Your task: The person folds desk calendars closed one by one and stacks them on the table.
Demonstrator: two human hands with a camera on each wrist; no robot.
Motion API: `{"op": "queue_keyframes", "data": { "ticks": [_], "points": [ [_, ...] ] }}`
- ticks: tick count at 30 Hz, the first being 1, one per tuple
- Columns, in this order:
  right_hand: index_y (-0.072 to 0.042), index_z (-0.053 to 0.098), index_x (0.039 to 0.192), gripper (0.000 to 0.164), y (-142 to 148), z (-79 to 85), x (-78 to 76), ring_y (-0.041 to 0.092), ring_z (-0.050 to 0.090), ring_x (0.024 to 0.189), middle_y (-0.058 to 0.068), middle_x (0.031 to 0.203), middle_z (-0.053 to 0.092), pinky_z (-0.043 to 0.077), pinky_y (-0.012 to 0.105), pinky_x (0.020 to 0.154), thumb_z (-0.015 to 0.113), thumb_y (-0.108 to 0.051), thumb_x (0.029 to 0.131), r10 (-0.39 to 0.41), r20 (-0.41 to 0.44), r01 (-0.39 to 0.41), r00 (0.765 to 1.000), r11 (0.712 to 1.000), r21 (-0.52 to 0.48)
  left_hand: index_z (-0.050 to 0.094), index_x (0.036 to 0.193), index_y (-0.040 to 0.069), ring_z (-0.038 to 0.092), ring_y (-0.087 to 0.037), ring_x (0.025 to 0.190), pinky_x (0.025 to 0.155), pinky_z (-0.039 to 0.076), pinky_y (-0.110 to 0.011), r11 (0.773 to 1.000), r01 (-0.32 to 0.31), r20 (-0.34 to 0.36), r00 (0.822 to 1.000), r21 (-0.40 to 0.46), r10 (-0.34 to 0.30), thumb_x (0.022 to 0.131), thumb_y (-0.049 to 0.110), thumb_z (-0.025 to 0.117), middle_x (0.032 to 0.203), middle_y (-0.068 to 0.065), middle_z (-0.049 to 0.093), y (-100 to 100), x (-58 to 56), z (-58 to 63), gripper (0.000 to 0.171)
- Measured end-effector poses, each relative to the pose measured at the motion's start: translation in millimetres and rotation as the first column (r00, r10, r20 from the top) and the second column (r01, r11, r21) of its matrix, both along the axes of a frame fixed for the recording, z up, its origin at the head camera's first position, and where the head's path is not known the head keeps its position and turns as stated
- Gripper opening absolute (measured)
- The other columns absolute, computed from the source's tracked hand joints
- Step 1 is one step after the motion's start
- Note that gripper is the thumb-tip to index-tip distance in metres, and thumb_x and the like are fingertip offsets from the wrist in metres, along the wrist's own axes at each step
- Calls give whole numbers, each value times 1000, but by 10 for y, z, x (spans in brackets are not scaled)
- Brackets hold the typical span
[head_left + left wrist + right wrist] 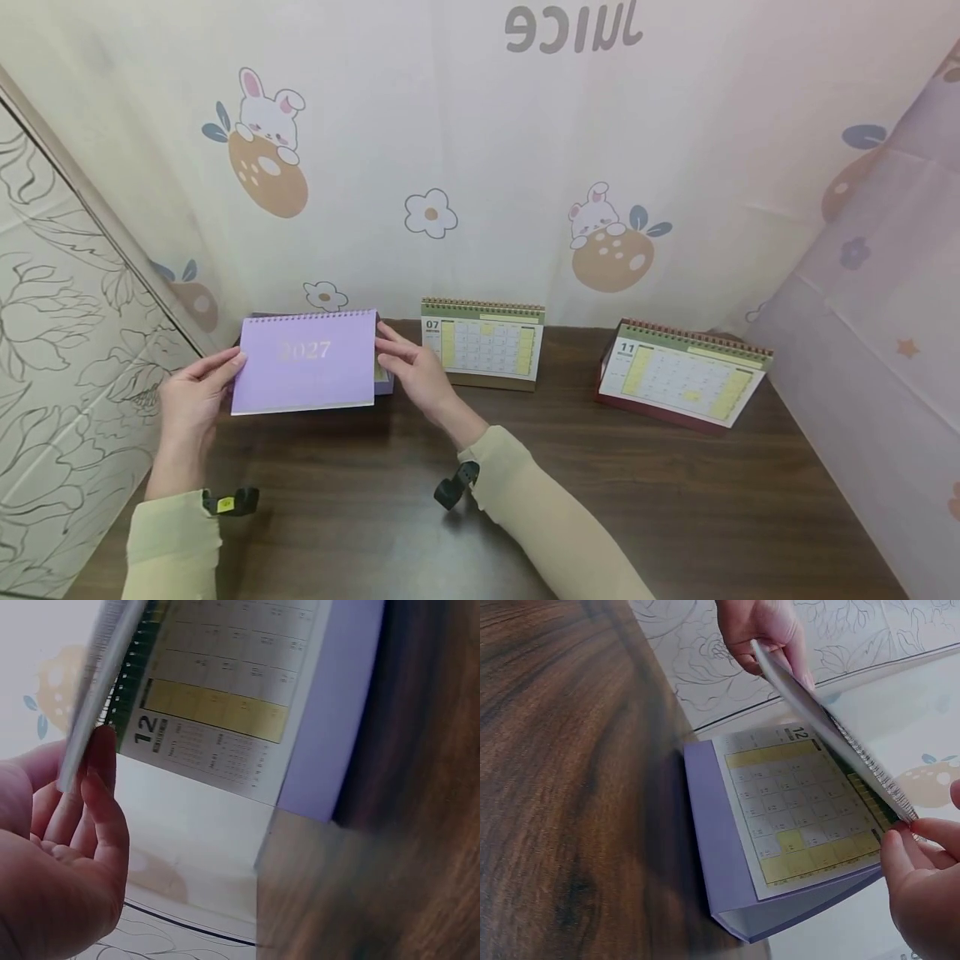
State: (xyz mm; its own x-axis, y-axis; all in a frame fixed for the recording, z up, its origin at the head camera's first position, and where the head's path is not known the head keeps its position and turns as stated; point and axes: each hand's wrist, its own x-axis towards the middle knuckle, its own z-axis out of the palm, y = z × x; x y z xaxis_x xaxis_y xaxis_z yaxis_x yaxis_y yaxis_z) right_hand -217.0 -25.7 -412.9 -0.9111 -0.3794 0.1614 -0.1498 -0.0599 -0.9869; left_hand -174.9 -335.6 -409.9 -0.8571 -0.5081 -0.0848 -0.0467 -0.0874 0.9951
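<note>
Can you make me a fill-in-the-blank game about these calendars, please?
The left hand holds the purple cover, which shows the year ____.
The page beneath that cover has the big number ____.
The middle calendar has the big number ____.
The calendar farthest right has the big number ____.

Missing words: 2027; 12; 07; 11.

Pale cloth backdrop across upper frame — printed rabbits over orange-brown fruit, outlined flowers, reversed grey lettering at top centre. Left edge: white panel with line-drawn blooms, slanting dark border. Right edge: lilac-tinted cloth, small star. Dark wood-grain tabletop across lower frame — soft sheen at lower centre.
</note>
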Motion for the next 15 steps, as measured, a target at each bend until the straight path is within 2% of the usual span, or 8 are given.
{"op": "queue_keyframes", "data": {
  "ticks": [3,7,11,15],
  "points": [
    [-1,64,131,33,-4,-38,-4,13,37,141,-8,149,48,34,35,111,57,-12,101,2,18,-3,1000,1000,11,77,104,13,62,-5,69,57,49,-16,999,3,-4,1000,-54,-3,84,17,82,82,11,73,20,-25,-52,21],
    [-2,65,130,32,-9,-86,-7,14,40,140,-8,148,49,36,35,110,58,-13,100,-7,36,6,999,1000,30,71,113,15,62,-4,75,62,49,-15,989,10,25,1000,-145,-6,87,19,79,84,15,72,54,-53,-104,27],
    [-3,66,129,31,-12,-112,-2,14,40,139,-10,147,50,36,33,110,59,-13,100,-17,36,15,999,999,49,69,122,11,62,-2,81,66,49,-13,968,-5,52,998,-253,19,88,24,79,85,19,69,104,-91,-141,38],
    [-1,65,129,32,-5,-70,26,16,40,139,-7,148,49,36,34,110,58,-12,100,-17,34,15,999,999,51,67,123,7,60,-1,85,68,49,-11,949,-22,54,998,-314,41,89,25,77,88,17,66,172,-139,-161,40]
  ]
}}
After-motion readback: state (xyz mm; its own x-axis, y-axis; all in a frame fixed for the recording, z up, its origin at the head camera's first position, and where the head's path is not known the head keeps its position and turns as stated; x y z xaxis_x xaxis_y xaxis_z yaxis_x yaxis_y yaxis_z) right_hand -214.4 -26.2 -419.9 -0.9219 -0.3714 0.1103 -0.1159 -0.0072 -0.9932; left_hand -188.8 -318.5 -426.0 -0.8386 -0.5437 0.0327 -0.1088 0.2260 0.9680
